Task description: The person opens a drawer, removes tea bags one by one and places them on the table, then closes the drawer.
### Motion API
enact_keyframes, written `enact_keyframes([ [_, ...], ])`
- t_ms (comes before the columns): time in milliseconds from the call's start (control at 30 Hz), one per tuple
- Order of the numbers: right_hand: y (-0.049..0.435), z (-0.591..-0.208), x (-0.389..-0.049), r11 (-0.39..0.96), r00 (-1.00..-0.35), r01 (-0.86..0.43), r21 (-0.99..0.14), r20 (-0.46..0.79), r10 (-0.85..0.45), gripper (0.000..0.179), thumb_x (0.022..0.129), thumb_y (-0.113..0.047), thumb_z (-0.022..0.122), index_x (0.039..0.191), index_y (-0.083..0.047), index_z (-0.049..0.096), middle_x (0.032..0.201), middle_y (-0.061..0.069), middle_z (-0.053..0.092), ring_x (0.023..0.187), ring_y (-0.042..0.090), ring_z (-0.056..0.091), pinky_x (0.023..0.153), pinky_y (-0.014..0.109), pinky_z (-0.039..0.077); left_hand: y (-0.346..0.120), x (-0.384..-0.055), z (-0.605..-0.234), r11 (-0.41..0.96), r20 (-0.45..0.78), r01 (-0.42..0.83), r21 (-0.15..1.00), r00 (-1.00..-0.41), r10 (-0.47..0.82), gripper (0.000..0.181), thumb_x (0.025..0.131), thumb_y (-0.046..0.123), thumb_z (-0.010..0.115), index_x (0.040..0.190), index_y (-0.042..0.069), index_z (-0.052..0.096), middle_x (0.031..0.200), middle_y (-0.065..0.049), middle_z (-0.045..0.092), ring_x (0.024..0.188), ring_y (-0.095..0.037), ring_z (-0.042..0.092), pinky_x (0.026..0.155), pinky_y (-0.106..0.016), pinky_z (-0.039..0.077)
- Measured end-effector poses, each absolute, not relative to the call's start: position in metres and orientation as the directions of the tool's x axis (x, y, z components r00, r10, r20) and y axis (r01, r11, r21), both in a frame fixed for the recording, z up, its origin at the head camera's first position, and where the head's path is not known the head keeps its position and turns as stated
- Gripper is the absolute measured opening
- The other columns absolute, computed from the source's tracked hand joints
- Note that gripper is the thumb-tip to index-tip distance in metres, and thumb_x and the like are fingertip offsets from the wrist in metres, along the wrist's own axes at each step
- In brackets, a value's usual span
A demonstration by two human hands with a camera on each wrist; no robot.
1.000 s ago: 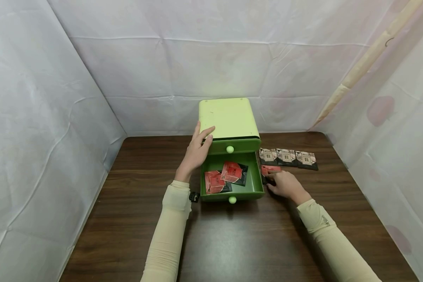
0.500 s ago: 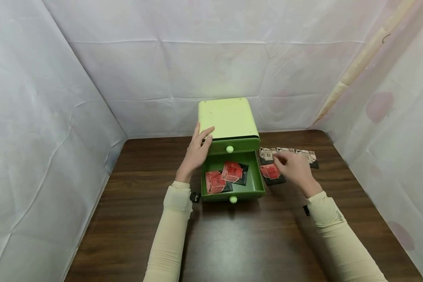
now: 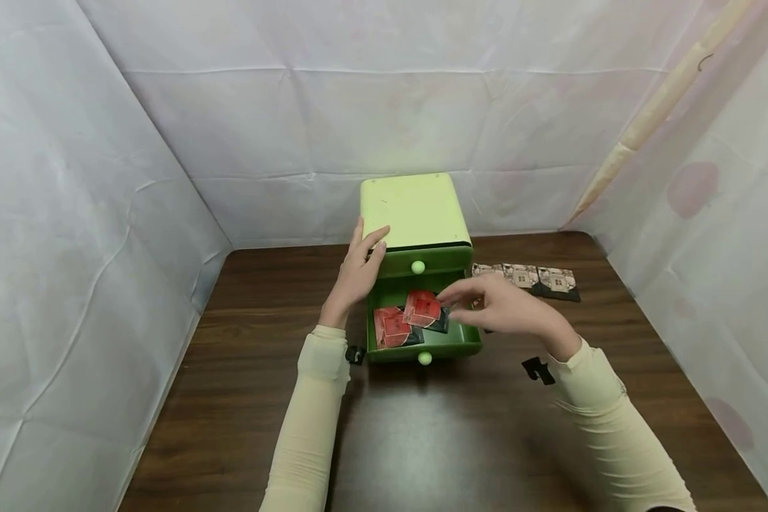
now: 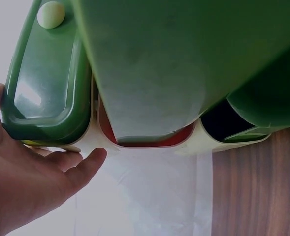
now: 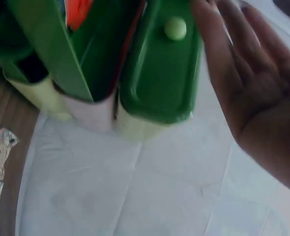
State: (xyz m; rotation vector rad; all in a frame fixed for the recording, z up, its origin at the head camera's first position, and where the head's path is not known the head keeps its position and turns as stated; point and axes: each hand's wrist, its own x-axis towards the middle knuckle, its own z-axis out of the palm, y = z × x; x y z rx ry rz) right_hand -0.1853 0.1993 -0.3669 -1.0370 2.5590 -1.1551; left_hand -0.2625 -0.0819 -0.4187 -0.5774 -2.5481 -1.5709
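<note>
A small light-green drawer cabinet stands on the table with its top drawer front closed. Below that, a green drawer is pulled out and holds two red-and-black sachets, overlapping one another. My left hand lies on the cabinet's upper left front edge, fingers on the top and side; in the left wrist view its fingers touch the cabinet's side. My right hand hovers over the drawer's right side, fingers loosely bent and nothing seen between them. It mostly covers a third red-and-black sachet on the table.
Three beige-and-black sachets lie in a row right of the cabinet. White sheeting hangs close behind the cabinet and along both sides. Round pale knobs stick out from the drawer fronts.
My right hand has lifted off the red sachet on the table, risen, and swung left over the open drawer. My left hand keeps its place on the cabinet.
</note>
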Motion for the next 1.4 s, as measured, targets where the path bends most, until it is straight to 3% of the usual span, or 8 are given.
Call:
enact_keyframes([
  [67,0.191,-0.371,-0.190,0.492,-0.700,-0.538,-0.685,0.037,-0.713,0.032,0.092,-0.021,0.071,0.123,-0.019,0.067,0.115,-0.006,0.066,0.091,0.011,0.062,0.077,0.037,0.052,-0.083,-0.266,-0.417,0.401,0.279,0.369,0.839,-0.923,0.266,0.046,0.104,0.048,0.035,0.147,0.033,0.043,0.162,0.006,-0.009,0.146,-0.026,0.005,0.106,-0.064,0.019],
  [200,0.173,-0.391,-0.210,0.538,-0.648,-0.605,-0.586,-0.030,-0.761,0.040,0.087,-0.017,0.075,0.125,-0.011,0.066,0.124,0.003,0.062,0.106,0.020,0.060,0.088,0.044,0.049,-0.085,-0.272,-0.417,0.405,0.295,0.379,0.832,-0.921,0.256,0.046,0.104,0.048,0.035,0.147,0.033,0.043,0.162,0.005,-0.009,0.146,-0.025,0.005,0.106,-0.064,0.018],
  [300,0.163,-0.410,-0.224,0.586,-0.634,-0.621,-0.520,-0.105,-0.766,0.046,0.084,-0.011,0.077,0.128,-0.009,0.064,0.136,0.012,0.054,0.125,0.030,0.049,0.093,0.047,0.046,-0.087,-0.275,-0.421,0.407,0.284,0.368,0.836,-0.925,0.253,0.047,0.104,0.048,0.035,0.147,0.032,0.043,0.162,0.004,-0.009,0.146,-0.025,0.005,0.107,-0.062,0.020],
  [433,0.159,-0.432,-0.235,0.659,-0.643,-0.601,-0.453,-0.215,-0.735,0.056,0.082,-0.005,0.078,0.134,-0.012,0.060,0.152,0.017,0.035,0.137,0.036,0.034,0.094,0.046,0.046,-0.087,-0.275,-0.430,0.404,0.260,0.341,0.849,-0.935,0.242,0.047,0.104,0.048,0.036,0.147,0.032,0.043,0.162,0.004,-0.009,0.146,-0.025,0.006,0.107,-0.059,0.023],
  [567,0.159,-0.448,-0.237,0.698,-0.665,-0.585,-0.413,-0.248,-0.705,0.060,0.081,-0.005,0.079,0.137,-0.014,0.058,0.154,0.018,0.031,0.137,0.036,0.034,0.093,0.045,0.047,-0.087,-0.273,-0.434,0.401,0.251,0.328,0.855,-0.939,0.233,0.047,0.103,0.050,0.036,0.147,0.033,0.044,0.162,0.004,-0.008,0.146,-0.025,0.006,0.107,-0.060,0.023],
  [867,0.156,-0.448,-0.243,0.732,-0.696,-0.625,-0.271,-0.232,-0.680,0.068,0.077,-0.006,0.082,0.139,-0.014,0.056,0.143,0.021,0.043,0.129,0.042,0.040,0.100,0.052,0.038,-0.085,-0.275,-0.429,0.394,0.245,0.323,0.860,-0.940,0.237,0.048,0.103,0.051,0.035,0.147,0.034,0.043,0.162,0.004,-0.008,0.146,-0.027,0.006,0.107,-0.062,0.021],
  [1200,0.150,-0.448,-0.246,0.740,-0.706,-0.626,-0.247,-0.224,-0.672,0.063,0.077,-0.019,0.085,0.133,-0.008,0.059,0.143,0.018,0.045,0.127,0.038,0.043,0.096,0.048,0.043,-0.087,-0.272,-0.432,0.396,0.251,0.330,0.857,-0.938,0.238,0.046,0.103,0.051,0.035,0.146,0.035,0.044,0.162,0.007,-0.010,0.146,-0.025,0.004,0.106,-0.063,0.020],
  [1400,0.148,-0.459,-0.251,0.687,-0.685,-0.714,-0.136,-0.074,-0.725,0.047,0.085,-0.017,0.073,0.129,-0.005,0.060,0.124,0.014,0.060,0.108,0.033,0.057,0.089,0.047,0.047,-0.089,-0.274,-0.431,0.398,0.259,0.339,0.853,-0.935,0.241,0.047,0.103,0.052,0.034,0.146,0.035,0.044,0.162,0.006,-0.010,0.146,-0.027,0.009,0.106,-0.062,0.023],
])
